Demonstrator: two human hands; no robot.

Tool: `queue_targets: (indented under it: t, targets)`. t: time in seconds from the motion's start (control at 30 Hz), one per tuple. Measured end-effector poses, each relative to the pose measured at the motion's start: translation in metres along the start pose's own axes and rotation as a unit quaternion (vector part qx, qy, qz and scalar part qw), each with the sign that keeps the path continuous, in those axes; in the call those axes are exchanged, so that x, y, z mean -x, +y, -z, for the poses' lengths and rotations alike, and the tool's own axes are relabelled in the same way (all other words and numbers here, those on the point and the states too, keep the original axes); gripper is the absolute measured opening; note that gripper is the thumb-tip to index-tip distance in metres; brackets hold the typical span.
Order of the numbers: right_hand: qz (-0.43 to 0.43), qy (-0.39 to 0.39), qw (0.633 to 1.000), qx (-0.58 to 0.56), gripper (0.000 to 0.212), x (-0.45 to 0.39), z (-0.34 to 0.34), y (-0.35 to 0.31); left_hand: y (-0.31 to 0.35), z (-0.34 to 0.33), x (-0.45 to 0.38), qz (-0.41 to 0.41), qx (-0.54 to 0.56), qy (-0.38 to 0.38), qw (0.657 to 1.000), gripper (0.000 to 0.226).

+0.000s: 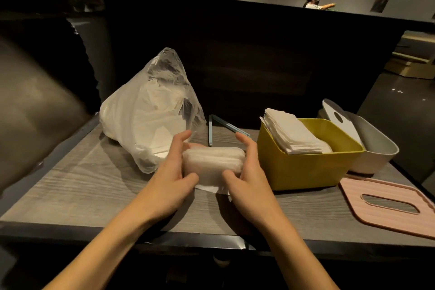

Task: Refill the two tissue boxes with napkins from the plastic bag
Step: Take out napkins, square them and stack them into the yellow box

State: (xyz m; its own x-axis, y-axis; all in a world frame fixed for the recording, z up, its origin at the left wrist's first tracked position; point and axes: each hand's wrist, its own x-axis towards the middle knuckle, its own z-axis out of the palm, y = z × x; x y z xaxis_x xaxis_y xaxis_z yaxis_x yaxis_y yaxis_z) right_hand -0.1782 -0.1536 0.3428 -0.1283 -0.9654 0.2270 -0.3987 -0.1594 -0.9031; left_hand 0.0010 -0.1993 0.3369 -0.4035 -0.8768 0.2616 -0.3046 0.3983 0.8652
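i saw both hands, left hand (pixel 173 172) and right hand (pixel 247 172), grip closed round napkin stack (pixel 213 162) on counter (pixel 70 186), between plastic bag (pixel 150 110) and yellow box (pixel 306 167); squaring step, i judged. next: lift stack into grey box (pixel 374 148) beyond yellow box.

My table (pixel 70 186) is matte grey woodgrain, the bag (pixel 146 110) crinkly glossy clear plastic, napkins (pixel 211 162) soft paper, yellow box (pixel 306 172) smooth plastic.
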Motion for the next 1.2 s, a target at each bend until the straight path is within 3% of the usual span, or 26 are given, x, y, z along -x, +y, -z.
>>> queue_targets:
  t: [0.1, 0.43, 0.7, 0.8, 0.97, 1.03, 1.2]
  targets:
    - [-0.009, -0.013, 1.0, 0.022, 0.087, 0.001, -0.004, 0.002, 0.003, -0.001, 0.001, 0.004, -0.026, -0.01, 1.0, 0.082]
    - [0.0, -0.018, 1.0, 0.02, 0.083, 0.001, -0.002, 0.004, -0.001, 0.0, 0.0, 0.024, -0.024, 0.03, 0.999, 0.069]
    - [-0.006, 0.034, 0.999, 0.018, 0.052, 0.004, -0.002, 0.0, -0.003, -0.003, -0.007, 0.051, -0.023, 0.094, 0.994, 0.028]
    - [-0.018, 0.026, 0.999, 0.038, 0.042, 0.007, 0.0, -0.003, -0.003, -0.003, -0.007, 0.06, -0.013, 0.094, 0.994, 0.023]
    - [-0.032, 0.038, 0.998, 0.032, 0.043, 0.024, 0.004, -0.008, 0.001, -0.002, -0.007, 0.063, -0.037, 0.081, 0.994, 0.011]
    - [-0.045, 0.038, 0.998, 0.017, 0.045, 0.029, 0.008, -0.01, 0.004, 0.0, -0.009, 0.065, -0.047, 0.062, 0.995, 0.018]
    - [-0.045, 0.024, 0.998, 0.021, 0.025, 0.035, 0.024, -0.011, 0.013, 0.004, -0.015, 0.082, -0.046, 0.012, 0.995, 0.036]
